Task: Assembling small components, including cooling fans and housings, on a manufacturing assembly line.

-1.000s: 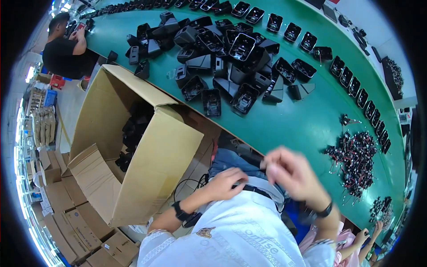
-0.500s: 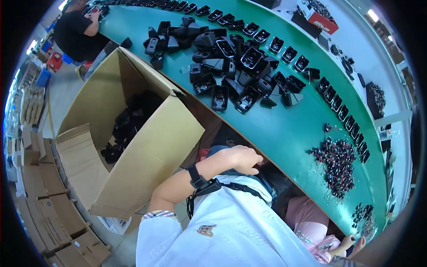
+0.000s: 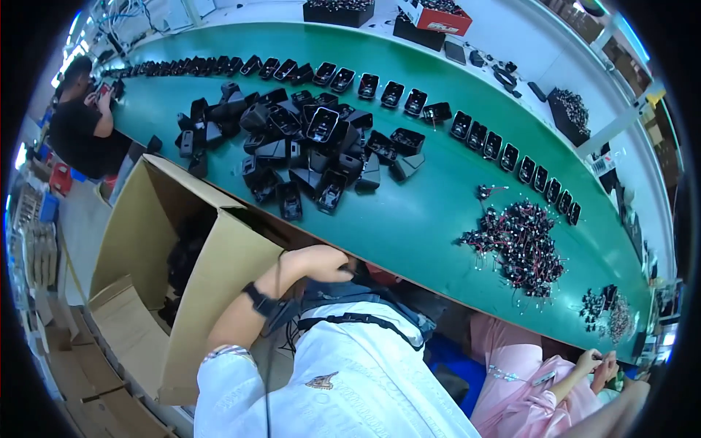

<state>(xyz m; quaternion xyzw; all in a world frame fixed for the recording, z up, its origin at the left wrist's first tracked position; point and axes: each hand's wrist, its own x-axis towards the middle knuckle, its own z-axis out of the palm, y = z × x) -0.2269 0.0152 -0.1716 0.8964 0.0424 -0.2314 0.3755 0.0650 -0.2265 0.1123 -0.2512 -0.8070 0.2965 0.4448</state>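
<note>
My left hand [image 3: 325, 263] is beside the table's front edge, above my lap, with the fingers curled in. Something dark shows at its fingertips, too small and shaded to name. A black strap holds a small dark device [image 3: 274, 310] on my left forearm. At the lower right part of my bare right arm [image 3: 613, 412] shows; its hand is out of the picture. On the green table [image 3: 409, 241] ahead lies a heap of black plastic housings [image 3: 321, 153], some open side up. Right of it is a pile of small wired parts [image 3: 518, 244] with red and black leads.
A tall open carton [image 3: 219, 292] with black parts inside stands at my left against the table. A row of black housings [image 3: 391, 93] curves along the far side. At right a person in pink [image 3: 526, 379] handles something near small parts [image 3: 606, 314]; another person [image 3: 84, 131] sits far left.
The view has tilted up and turned, so the table sits lower and more of its far side shows. My left hand stays by the table edge, fingers still curled.
</note>
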